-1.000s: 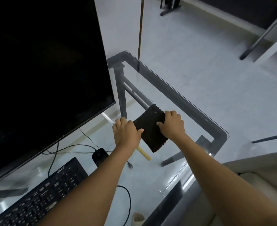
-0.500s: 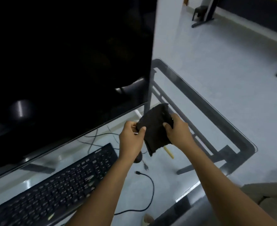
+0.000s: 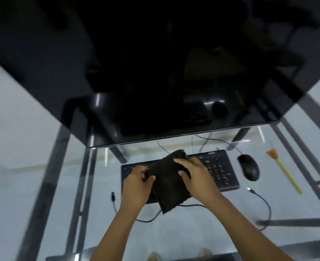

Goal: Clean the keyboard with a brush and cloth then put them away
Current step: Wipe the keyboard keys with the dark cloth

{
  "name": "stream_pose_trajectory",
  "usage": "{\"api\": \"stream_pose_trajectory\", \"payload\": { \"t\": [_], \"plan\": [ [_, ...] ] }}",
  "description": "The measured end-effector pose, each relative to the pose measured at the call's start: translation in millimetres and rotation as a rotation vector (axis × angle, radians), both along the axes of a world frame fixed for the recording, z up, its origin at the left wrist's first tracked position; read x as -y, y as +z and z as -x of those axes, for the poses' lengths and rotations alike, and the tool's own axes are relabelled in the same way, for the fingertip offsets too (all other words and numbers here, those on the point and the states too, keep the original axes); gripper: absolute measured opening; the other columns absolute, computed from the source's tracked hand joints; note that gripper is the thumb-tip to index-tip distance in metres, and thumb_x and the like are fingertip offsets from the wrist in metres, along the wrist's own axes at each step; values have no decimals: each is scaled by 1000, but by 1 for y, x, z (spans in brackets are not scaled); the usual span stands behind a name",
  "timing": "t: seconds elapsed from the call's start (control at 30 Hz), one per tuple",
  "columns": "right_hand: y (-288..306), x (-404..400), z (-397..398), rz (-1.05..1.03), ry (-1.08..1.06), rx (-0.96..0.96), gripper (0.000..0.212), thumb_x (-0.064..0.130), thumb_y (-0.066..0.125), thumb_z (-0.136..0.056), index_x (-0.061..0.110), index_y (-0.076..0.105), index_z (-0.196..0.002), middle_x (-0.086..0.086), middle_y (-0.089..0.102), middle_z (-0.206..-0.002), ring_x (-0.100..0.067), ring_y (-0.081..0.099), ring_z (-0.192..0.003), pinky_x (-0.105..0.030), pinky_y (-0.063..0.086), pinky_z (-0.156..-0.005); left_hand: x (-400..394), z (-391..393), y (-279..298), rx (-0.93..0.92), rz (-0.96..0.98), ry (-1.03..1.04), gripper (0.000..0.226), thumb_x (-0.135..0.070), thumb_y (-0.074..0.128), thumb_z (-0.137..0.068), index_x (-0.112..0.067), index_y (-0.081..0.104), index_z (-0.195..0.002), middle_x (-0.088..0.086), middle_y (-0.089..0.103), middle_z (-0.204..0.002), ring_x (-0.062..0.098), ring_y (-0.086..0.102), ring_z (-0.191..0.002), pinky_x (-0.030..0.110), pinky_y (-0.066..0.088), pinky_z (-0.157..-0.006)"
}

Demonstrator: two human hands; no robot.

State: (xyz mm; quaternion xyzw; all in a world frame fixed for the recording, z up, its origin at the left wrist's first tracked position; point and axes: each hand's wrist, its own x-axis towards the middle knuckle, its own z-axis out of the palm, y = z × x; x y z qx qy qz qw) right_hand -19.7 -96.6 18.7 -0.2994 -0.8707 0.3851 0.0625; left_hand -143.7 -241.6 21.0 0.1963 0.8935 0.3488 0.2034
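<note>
My left hand [image 3: 136,182] pinches the left edge of the cloth [image 3: 167,182], thumb and curled fingers nipping the fold. The cloth is dark and folded into a thick pad, held up over the middle of the keyboard [image 3: 218,171]; I cannot tell whether its lower corner touches the keys. It droops below my hands, so I judge it soft, light and limp: it will sag wherever I let go, and is best held by its edges or bunched under a flat palm for wiping. My right hand [image 3: 196,175] grips its right side, fingers curled over the top edge, thumb pressed on the face. The keyboard lies flat on the glass worktop [image 3: 193,232] under both hands, stiff and steady I expect. Right of my right hand sits the mouse [image 3: 248,172]. Further right lies the brush [image 3: 283,173], yellow handle towards me, bristles away, untouched; its slim handle looks the place to take it.
</note>
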Motion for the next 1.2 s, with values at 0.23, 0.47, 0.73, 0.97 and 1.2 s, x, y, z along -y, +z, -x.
{"api": "stream_pose_trajectory", "payload": {
  "t": [0.23, 0.47, 0.73, 0.97, 1.2],
  "plan": [
    [-25, 60, 47, -137, 27, 107, 38, 16, 60, -92, 20, 58, -130, -10, 48, -129, -29, 58, -107, -37, 49, -95, 66, 45, -39, -326, 12, -103, 30, -32, 73, -80, -23, 63, -107, -3, 64, -110, 21, 58, -105, 36, 36, -102],
    [-42, 90, 62, -530, 132, 197, 59, 66, 52, -79, 37, 53, -131, -12, 34, -149, -34, 34, -129, -56, 33, -100, 93, 74, -62, -109, 70, -528, 136, -79, 67, -57, -26, -19, -148, -14, -22, -156, 0, -27, -140, 39, -13, -116],
    [-58, 84, 85, -580, 113, 125, 43, 20, 67, -82, 31, 63, -124, -8, 55, -117, -31, 53, -98, -45, 45, -80, 103, 91, -84, -93, 36, -614, 133, -75, 69, -59, -24, -10, -152, -17, -19, -157, -2, -19, -142, 39, -9, -119],
    [-59, 116, 77, -555, 283, 92, 47, 23, 74, -78, 28, 62, -123, -8, 56, -106, -29, 56, -90, -42, 50, -73, 108, 95, -85, -69, -10, -595, 133, -75, 71, -57, -25, -5, -153, -18, -12, -158, -4, -12, -143, 40, -4, -120],
    [-69, 148, 61, -604, 263, 92, 68, 13, 88, -56, 27, 66, -119, -7, 56, -104, -25, 56, -86, -36, 51, -68, 111, 99, -85, -60, -30, -600, 133, -75, 72, -55, -26, -5, -153, -20, -11, -158, -5, -9, -143, 38, -4, -120]
  ]
}}
